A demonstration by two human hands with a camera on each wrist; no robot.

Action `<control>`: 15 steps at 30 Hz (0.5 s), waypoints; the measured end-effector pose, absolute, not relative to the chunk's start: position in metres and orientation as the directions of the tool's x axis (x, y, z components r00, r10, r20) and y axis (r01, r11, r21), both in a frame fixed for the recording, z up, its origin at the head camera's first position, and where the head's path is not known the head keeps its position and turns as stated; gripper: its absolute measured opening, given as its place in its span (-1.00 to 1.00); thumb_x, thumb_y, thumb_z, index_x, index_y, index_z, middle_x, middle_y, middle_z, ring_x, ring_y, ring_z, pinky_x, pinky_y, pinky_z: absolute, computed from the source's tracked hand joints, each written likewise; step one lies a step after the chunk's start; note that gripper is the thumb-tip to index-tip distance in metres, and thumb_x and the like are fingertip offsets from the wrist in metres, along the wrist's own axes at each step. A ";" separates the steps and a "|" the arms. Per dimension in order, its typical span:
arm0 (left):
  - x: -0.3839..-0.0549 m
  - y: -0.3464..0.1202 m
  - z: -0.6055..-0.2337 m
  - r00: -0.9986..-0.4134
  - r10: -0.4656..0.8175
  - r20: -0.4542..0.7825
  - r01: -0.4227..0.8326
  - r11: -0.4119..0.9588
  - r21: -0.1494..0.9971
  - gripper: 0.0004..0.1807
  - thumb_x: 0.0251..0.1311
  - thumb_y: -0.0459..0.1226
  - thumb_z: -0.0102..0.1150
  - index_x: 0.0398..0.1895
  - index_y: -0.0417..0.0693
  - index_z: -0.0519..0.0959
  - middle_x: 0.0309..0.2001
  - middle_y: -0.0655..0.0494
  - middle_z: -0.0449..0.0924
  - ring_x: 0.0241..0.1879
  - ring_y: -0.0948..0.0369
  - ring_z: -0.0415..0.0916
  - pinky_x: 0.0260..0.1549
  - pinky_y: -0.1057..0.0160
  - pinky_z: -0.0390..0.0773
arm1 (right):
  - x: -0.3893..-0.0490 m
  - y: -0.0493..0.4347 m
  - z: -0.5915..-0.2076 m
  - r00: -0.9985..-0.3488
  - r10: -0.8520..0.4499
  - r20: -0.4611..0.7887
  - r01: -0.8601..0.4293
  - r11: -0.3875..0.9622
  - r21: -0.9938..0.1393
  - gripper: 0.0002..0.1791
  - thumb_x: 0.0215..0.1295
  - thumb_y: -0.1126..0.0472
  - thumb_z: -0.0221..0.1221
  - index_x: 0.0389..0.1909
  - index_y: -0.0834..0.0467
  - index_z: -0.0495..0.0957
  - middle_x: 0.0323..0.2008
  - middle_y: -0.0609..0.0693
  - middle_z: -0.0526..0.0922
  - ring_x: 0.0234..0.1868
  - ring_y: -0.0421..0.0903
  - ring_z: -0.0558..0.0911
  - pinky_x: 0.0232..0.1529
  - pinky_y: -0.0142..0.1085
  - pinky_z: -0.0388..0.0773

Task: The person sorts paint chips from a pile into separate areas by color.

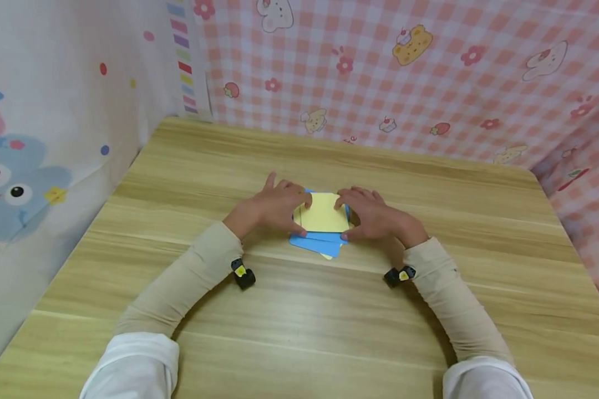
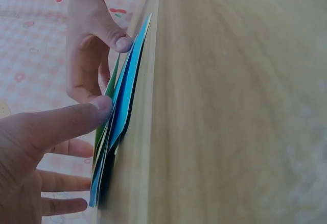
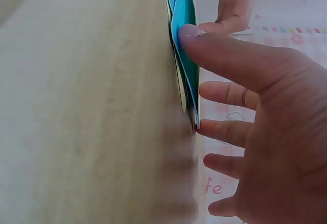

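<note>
A loose stack of thin cards lies near the middle of the table, with a yellow card (image 1: 326, 213) on top. Blue cards (image 1: 316, 245) stick out askew from under it toward the near side, and a yellow corner peeks out below them. From the left, my left hand (image 1: 278, 204) grips the stack, thumb at the near edge and index finger bent over the top. My right hand (image 1: 371, 213) holds the opposite end the same way. Seen edge-on in the left wrist view, the blue cards (image 2: 127, 89) spread slightly apart, with a green surface (image 3: 191, 55) showing among them in the right wrist view.
The wood-grain table (image 1: 289, 332) stretches around the hands. A pink checked cloth (image 1: 369, 83) hangs behind its far edge, and a white patterned cloth (image 1: 80, 111) hangs along the left. Small black cameras (image 1: 244, 277) are strapped at both wrists.
</note>
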State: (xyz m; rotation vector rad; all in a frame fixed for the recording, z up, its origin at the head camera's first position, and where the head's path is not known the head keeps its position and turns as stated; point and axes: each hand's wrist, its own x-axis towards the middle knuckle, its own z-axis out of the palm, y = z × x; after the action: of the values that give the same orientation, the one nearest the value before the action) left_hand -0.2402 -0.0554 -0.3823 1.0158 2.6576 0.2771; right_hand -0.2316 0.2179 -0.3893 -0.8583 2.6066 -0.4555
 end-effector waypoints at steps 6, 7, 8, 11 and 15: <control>-0.240 -0.058 -0.367 -0.702 0.701 -0.125 0.650 0.703 0.290 -0.39 0.15 0.18 0.37 0.17 0.17 0.44 0.48 0.02 0.23 0.49 -0.08 0.03 0.40 -0.36 -0.41 | -0.227 0.219 -0.371 -0.769 -0.628 -0.120 -0.553 0.747 -0.369 -0.30 0.16 -0.05 0.44 0.23 0.11 0.38 0.45 0.22 0.23 0.51 0.24 0.07 0.42 0.28 -0.13; -0.240 -0.058 -0.361 -0.701 0.706 -0.100 0.658 0.695 0.289 -0.40 0.16 0.17 0.37 0.18 0.18 0.44 0.50 0.02 0.21 0.50 -0.08 0.02 0.41 -0.35 -0.38 | -0.225 0.220 -0.363 -0.774 -0.627 -0.087 -0.560 0.742 -0.370 -0.31 0.15 -0.02 0.46 0.22 0.12 0.39 0.44 0.24 0.23 0.51 0.25 0.07 0.42 0.27 -0.13; -0.240 -0.059 -0.353 -0.701 0.710 -0.074 0.665 0.687 0.292 -0.40 0.16 0.16 0.37 0.19 0.19 0.45 0.51 0.02 0.18 0.50 -0.07 0.01 0.41 -0.34 -0.38 | -0.222 0.221 -0.355 -0.778 -0.626 -0.053 -0.566 0.735 -0.373 -0.31 0.14 0.00 0.47 0.21 0.12 0.40 0.44 0.26 0.22 0.50 0.26 0.07 0.42 0.26 -0.13; -0.239 -0.061 -0.330 -0.698 0.716 0.002 0.683 0.665 0.303 -0.40 0.16 0.14 0.38 0.22 0.22 0.46 0.55 0.04 0.11 0.52 -0.04 -0.04 0.42 -0.32 -0.36 | -0.215 0.224 -0.334 -0.781 -0.622 0.054 -0.592 0.710 -0.381 -0.31 0.09 0.05 0.51 0.18 0.10 0.41 0.43 0.27 0.21 0.47 0.28 0.06 0.41 0.24 -0.11; -0.236 -0.067 -0.314 -0.694 0.718 0.046 0.692 0.649 0.316 -0.39 0.14 0.11 0.41 0.23 0.22 0.48 0.56 0.06 0.10 0.53 -0.02 -0.07 0.44 -0.30 -0.39 | -0.210 0.224 -0.323 -0.767 -0.627 0.139 -0.626 0.683 -0.377 -0.31 0.07 0.03 0.52 0.17 0.06 0.41 0.42 0.24 0.19 0.46 0.29 0.05 0.39 0.24 -0.09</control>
State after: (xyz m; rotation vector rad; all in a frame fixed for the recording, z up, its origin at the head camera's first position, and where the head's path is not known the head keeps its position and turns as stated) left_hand -0.2364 -0.0675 -0.3135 1.1899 2.7765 0.4785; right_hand -0.2103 0.2237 -0.3232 -1.0724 2.8799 -0.6442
